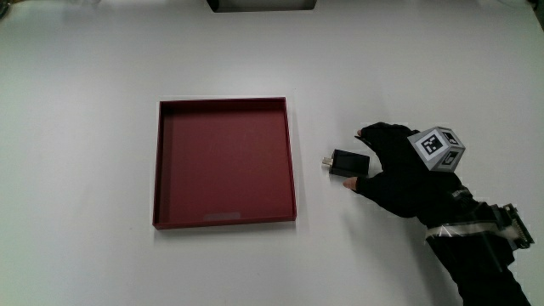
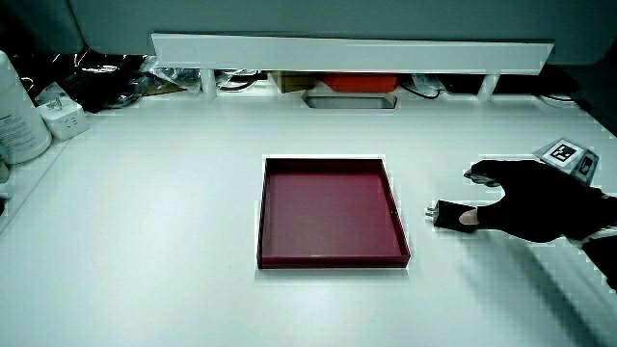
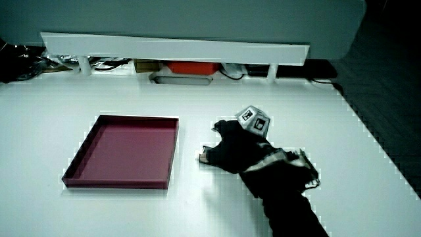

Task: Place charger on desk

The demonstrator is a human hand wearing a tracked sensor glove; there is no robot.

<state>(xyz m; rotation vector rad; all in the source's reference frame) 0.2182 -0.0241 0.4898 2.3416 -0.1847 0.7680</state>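
Observation:
A small black charger [image 1: 348, 161] with its metal prongs pointing at the tray lies flat on the white desk, between the dark red tray [image 1: 291, 161] and the hand [image 1: 387, 161]. The hand rests on the desk right beside the charger, its fingers spread. The thumb tip touches the charger's edge nearer the person, and the other fingers arch clear of it. Both side views show the charger [image 2: 446, 213] [image 3: 204, 157] on the desk at the thumb of the hand [image 2: 521, 202] [image 3: 230, 148], next to the tray [image 2: 397, 217] [image 3: 172, 155], which holds nothing.
A low white partition [image 2: 352, 50] runs along the table's far edge, with a red box [image 2: 359, 84] and cables under it. A white bottle [image 2: 19, 116] and a white plug adapter [image 2: 63, 116] stand near a corner. A dark object [image 1: 262, 4] sits at the table's edge.

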